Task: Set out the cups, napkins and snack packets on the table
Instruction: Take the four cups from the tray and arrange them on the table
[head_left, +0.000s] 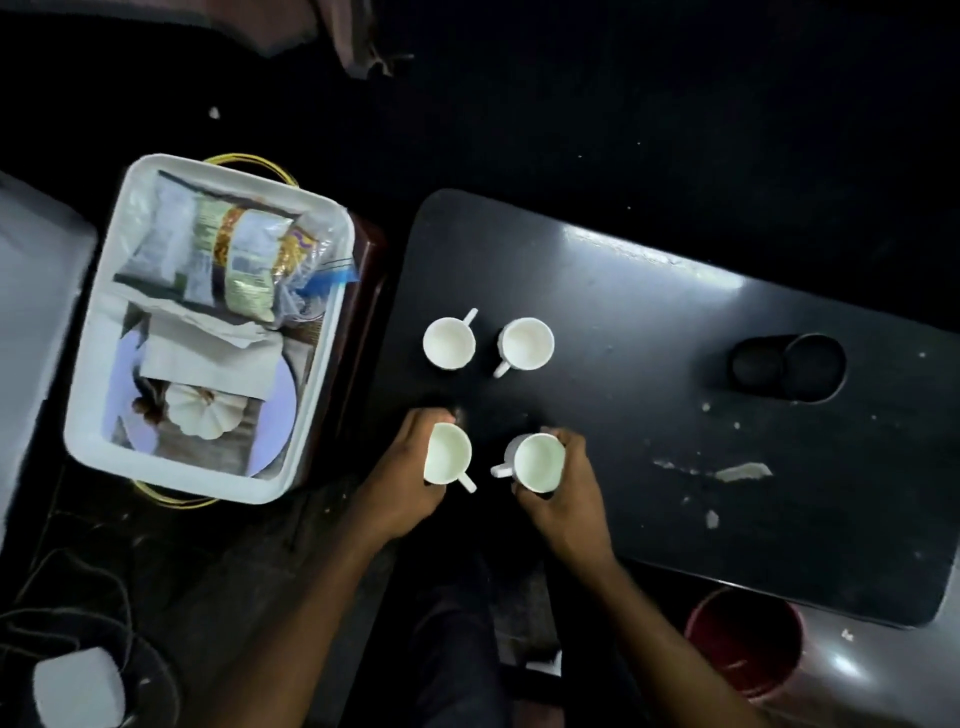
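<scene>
Two white cups stand on the black table (649, 332): a far left cup (449, 343) and a far right cup (525, 344). My left hand (410, 478) grips a third white cup (447, 460) at the table's near edge. My right hand (563, 493) grips another white cup (537, 462) just beside it. Left of the table, a white tray (311, 415) holds snack packets (228, 254) at its far end, folded napkins (208, 348) in the middle and a white pumpkin-shaped object (203, 410) on a pale plate.
A black round holder (789, 368) lies on the table's right part, with white scuffs (740, 472) near it. A red bucket (743, 642) stands below the table's near right edge. Cables and a white block (78, 686) lie on the floor at lower left.
</scene>
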